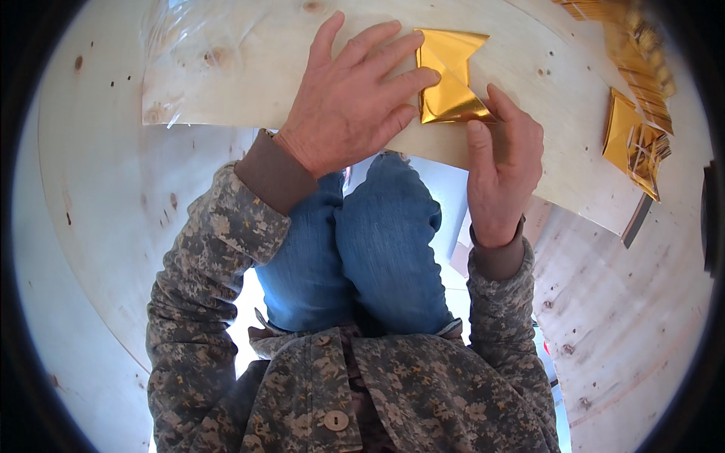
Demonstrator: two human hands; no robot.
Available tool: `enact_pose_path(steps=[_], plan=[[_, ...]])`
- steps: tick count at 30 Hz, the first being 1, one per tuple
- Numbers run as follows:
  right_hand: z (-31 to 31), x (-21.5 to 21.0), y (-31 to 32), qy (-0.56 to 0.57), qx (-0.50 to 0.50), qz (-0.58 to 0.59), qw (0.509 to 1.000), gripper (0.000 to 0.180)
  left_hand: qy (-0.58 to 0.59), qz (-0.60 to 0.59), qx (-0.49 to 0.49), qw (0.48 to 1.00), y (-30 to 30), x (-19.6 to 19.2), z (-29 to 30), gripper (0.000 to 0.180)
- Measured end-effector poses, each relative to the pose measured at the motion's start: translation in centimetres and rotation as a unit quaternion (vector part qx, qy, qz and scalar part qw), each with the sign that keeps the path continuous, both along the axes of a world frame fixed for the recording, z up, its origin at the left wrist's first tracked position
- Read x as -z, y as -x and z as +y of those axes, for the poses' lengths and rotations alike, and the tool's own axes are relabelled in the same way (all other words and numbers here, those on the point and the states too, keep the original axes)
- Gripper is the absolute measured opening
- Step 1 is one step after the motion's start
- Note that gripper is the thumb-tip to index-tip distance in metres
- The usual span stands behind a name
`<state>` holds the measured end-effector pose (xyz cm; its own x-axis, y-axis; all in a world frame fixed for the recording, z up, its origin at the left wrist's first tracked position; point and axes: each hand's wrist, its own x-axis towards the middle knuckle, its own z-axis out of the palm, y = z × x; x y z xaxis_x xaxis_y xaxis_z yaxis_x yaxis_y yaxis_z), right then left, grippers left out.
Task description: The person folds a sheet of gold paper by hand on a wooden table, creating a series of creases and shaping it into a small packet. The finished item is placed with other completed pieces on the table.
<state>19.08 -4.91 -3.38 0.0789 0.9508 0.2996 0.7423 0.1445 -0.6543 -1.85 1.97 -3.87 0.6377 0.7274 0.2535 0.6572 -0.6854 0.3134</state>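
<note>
A folded piece of shiny gold foil paper (447,66) lies on the pale wooden board, with a notch in its right side and a diagonal fold across it. My left hand (351,98) is spread flat, palm down; its index finger and another fingertip rest on the paper's left part. At the lower right corner is my right hand (504,158), thumb and index finger apart. The thumb tip touches the paper's lower edge, and the corner reaches into the gap between them. The right hand's other fingers are mostly hidden.
To the right lies another folded gold foil piece (624,128), beside a long heap of gold foil pieces (642,72). Clear plastic film (177,53) covers the board's left end. Below the near edge of the wooden board (563,162) are my knees in blue jeans (385,241).
</note>
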Motion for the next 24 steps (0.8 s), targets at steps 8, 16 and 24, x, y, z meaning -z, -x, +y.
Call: enact_pose_path(steps=[8, 16, 24], plan=[[-0.1, 0.5, 1.3, 0.043, 0.039, 0.195, 0.979, 0.031, 0.015, -0.063, -0.008, 0.998, 0.2, -0.6, -0.3, 0.046], [-0.4, 0.8, 0.9, 0.0, -0.001, 0.121, 0.993, 0.024, 0.065, -0.126, 0.004, 0.99, 0.9, -0.2, -0.8, 0.04], [-0.5, 0.3, 0.1, -0.022, -0.08, 0.004, 0.997, 0.026, 0.03, -0.102, 0.03, 0.994, 1.2, 0.3, -1.2, 0.025]])
